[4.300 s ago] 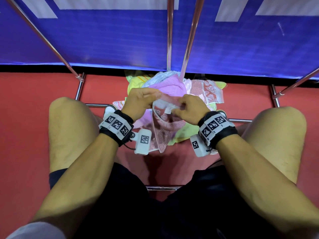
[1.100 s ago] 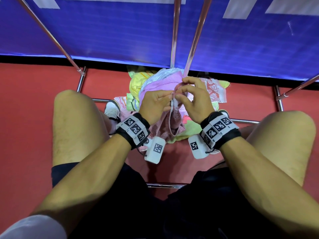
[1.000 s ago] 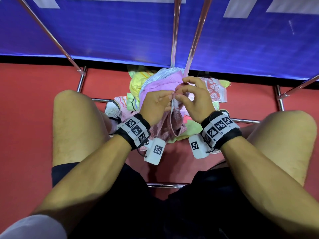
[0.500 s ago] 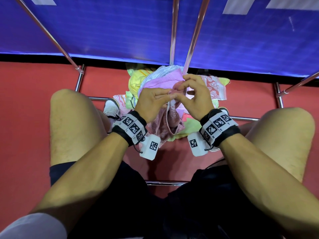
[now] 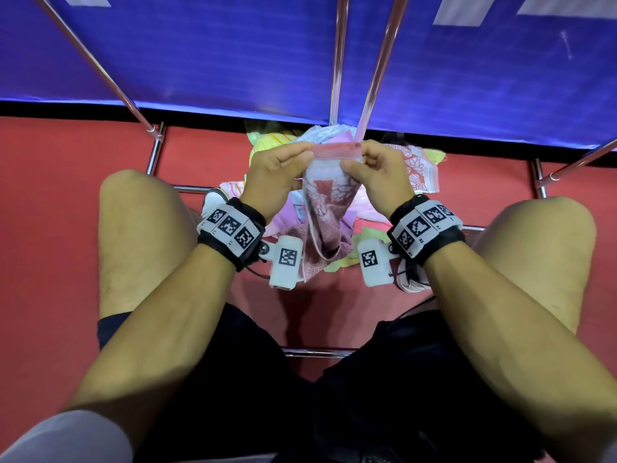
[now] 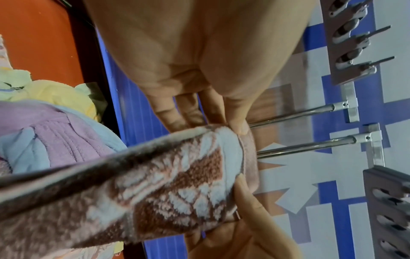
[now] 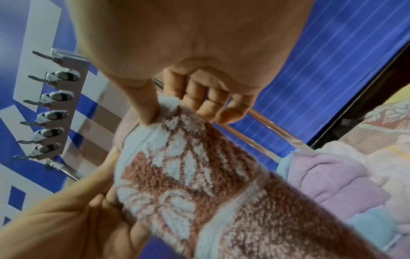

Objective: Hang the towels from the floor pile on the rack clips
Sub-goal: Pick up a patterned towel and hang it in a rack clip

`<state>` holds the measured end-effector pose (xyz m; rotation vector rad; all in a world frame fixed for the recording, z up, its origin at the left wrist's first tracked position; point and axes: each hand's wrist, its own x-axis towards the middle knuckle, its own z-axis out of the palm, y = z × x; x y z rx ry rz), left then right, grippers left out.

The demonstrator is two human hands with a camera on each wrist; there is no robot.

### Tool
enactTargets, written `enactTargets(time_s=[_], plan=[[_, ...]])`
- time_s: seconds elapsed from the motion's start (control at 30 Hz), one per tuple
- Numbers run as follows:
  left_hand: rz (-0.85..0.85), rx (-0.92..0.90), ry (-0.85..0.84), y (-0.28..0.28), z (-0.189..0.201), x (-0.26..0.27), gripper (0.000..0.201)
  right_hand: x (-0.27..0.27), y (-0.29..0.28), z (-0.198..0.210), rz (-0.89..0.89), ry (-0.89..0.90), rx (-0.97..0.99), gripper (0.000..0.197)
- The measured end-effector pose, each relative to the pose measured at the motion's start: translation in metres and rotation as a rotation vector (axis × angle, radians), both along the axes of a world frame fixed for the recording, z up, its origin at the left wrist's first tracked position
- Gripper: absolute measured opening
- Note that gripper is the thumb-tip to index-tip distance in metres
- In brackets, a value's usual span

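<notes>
Both hands, the left hand (image 5: 278, 177) and right hand (image 5: 380, 177), pinch the top hem of a pink patterned towel (image 5: 329, 208), held up over the floor pile (image 5: 419, 167). Only the fingertips hold it, so a corner could slip while reaching for the rack clips (image 7: 50, 115), well apart overhead.

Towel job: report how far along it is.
Done: nothing visibly hung; the rack clips in the wrist views are bare, though only part of the rack shows.
In hand: the left hand and right hand pinch the top edge of a pink patterned towel, spread between them, the rest hanging toward the floor.
Left: clipping it, then the towel pile on the red floor.
</notes>
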<state>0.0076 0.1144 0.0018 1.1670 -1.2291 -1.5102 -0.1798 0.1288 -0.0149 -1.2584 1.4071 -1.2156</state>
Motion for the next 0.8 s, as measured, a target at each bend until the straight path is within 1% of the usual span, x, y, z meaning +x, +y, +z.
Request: enactTargets(time_s=[0.03,0.07,0.17,0.27,0.33,0.43,0.57,0.7,0.8], plan=[[0.017,-0.021,0.005,-0.002,0.001,0.001,0.024,0.002,-0.003,0.001,-0.016,0.006,-0.016,0.02],[0.034,-0.041,0.008,-0.003,0.003,0.002,0.022,0.006,-0.005,0.003,-0.026,0.008,-0.038,0.024],[0.083,-0.099,0.014,-0.005,0.009,0.003,0.018,0.018,-0.004,0.01,-0.016,0.095,-0.088,0.016],[0.1,-0.125,0.008,-0.008,0.022,0.004,0.018,0.021,-0.001,0.026,-0.011,0.135,-0.122,0.016],[0.092,-0.154,0.026,-0.013,0.039,0.002,0.016,0.02,-0.005,0.047,-0.022,0.139,-0.163,0.023],[0.155,-0.195,0.098,-0.025,0.08,-0.004,0.016,0.021,-0.019,0.09,-0.027,0.127,-0.237,0.021],[0.169,-0.304,0.189,-0.047,0.153,-0.015,0.017,0.021,-0.038,0.162,-0.046,0.108,-0.361,0.02],[0.139,-0.428,0.205,-0.063,0.227,-0.018,0.03,0.02,-0.052,0.237,-0.094,0.137,-0.466,0.022],[0.137,-0.495,0.202,-0.071,0.274,-0.015,0.041,0.022,-0.056,0.294,-0.104,0.197,-0.539,0.023]])
